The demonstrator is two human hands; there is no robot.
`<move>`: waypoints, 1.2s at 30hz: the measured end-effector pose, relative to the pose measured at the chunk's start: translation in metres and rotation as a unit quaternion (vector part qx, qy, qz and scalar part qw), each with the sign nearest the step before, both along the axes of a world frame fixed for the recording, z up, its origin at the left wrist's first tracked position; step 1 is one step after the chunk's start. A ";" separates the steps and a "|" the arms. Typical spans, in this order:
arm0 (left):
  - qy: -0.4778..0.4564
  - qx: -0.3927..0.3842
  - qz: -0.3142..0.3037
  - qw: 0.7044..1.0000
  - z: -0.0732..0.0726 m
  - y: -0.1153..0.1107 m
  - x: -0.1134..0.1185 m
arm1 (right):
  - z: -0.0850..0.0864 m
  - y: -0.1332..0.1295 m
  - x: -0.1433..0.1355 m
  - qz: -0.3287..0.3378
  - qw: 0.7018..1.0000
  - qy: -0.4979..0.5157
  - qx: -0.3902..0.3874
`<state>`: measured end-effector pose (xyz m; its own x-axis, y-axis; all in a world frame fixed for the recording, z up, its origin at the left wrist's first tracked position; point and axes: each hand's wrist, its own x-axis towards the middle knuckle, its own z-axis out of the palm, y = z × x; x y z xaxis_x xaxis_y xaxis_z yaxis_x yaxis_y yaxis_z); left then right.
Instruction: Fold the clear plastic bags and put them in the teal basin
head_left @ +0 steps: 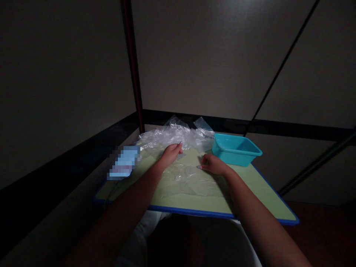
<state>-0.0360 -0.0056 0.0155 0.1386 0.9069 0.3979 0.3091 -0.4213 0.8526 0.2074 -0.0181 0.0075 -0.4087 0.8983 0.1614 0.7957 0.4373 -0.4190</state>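
Note:
A clear plastic bag point(191, 181) lies flat and slightly wrinkled across the near middle of the table. At its far side, my left hand point(171, 153) is closed in a pinch, with a bit of the film showing just below the fingertips. My right hand point(213, 164) has its fingers curled and its thumb against the bag's far right part, close to the blue-green basin. Exactly how much film sits between the fingers is hard to see. Behind both hands spreads a crumpled heap of clear plastic bags point(178, 134).
A blue-green plastic basin point(239, 149) stands at the table's back right. On the left lies a pale blue, blurred-out device point(124, 163) with a cable. The yellow-green table point(267, 196) has a blue edge. Dark-trimmed panel walls point(205, 66) rise close behind and to the left.

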 end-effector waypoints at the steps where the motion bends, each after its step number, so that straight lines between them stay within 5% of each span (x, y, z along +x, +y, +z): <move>1: 0.007 0.003 0.000 1.000 0.000 -0.001 0.000 | -0.001 0.000 0.000 -0.005 1.000 0.002 0.000; 6: 0.051 0.013 -0.026 0.998 0.005 -0.015 0.002 | -0.002 0.002 0.000 -0.034 0.999 0.017 0.015; 13: 0.191 0.070 -0.232 0.951 0.008 -0.090 -0.015 | 0.016 -0.013 -0.005 -0.028 0.995 0.063 0.070; 18: 0.285 0.112 -0.173 0.936 -0.011 -0.126 -0.042 | 0.022 -0.076 -0.007 -0.015 0.986 0.112 0.119; 26: 0.349 0.112 -0.192 0.910 -0.012 -0.137 -0.042 | -0.029 -0.200 0.003 -0.065 0.976 0.012 0.208; 30: 0.365 0.114 -0.202 0.902 -0.011 -0.138 -0.038 | -0.040 -0.212 -0.005 -0.092 0.973 -0.033 0.208; 36: 0.389 0.096 -0.175 0.899 -0.017 -0.136 -0.041 | -0.035 -0.199 -0.035 -0.095 0.971 -0.043 0.216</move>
<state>-0.0769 -0.1415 -0.0017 0.7069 0.6777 0.2025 0.5994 -0.7260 0.3370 0.1724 -0.2170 -0.0270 -0.2701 0.8153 0.5122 0.9033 0.3987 -0.1583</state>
